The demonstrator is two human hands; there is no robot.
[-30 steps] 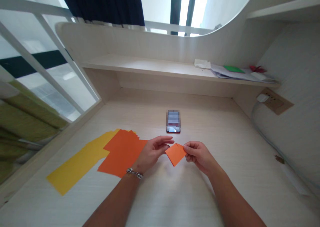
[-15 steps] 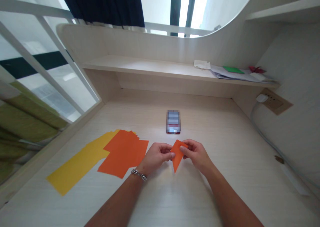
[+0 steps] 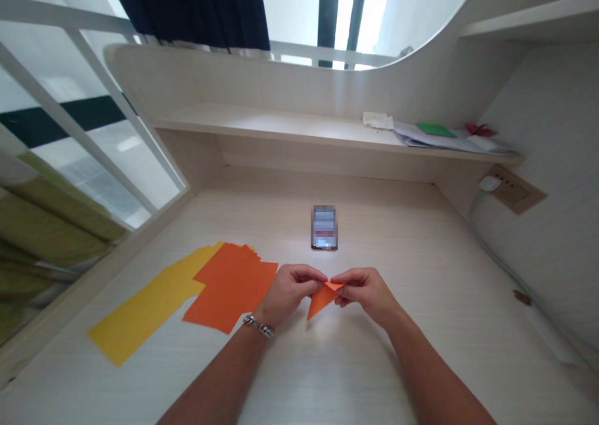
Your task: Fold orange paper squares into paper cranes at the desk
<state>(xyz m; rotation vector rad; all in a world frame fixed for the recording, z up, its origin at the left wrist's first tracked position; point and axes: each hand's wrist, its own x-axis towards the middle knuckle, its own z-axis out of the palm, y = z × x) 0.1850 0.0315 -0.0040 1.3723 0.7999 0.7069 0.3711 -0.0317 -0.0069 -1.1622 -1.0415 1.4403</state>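
Note:
A small folded piece of orange paper is held between my hands above the desk, its pointed end aimed down and to the left. My left hand pinches its upper left edge between thumb and fingers. On the other side, my right hand grips the right part of the paper the same way. The fingertips of both hands nearly meet at the top and hide some of the folds. Left of my left hand lie several overlapping orange sheets, on and beside a fan of yellow sheets.
A phone with a blurred screen lies beyond my hands. On the back shelf are papers, a green piece and a red folded shape. A cable runs from the wall socket down the right side.
The folded orange paper has turned, its point swinging to the left, and it looks more tilted. Both hands have shifted their grip, fingertips closer together at its top.

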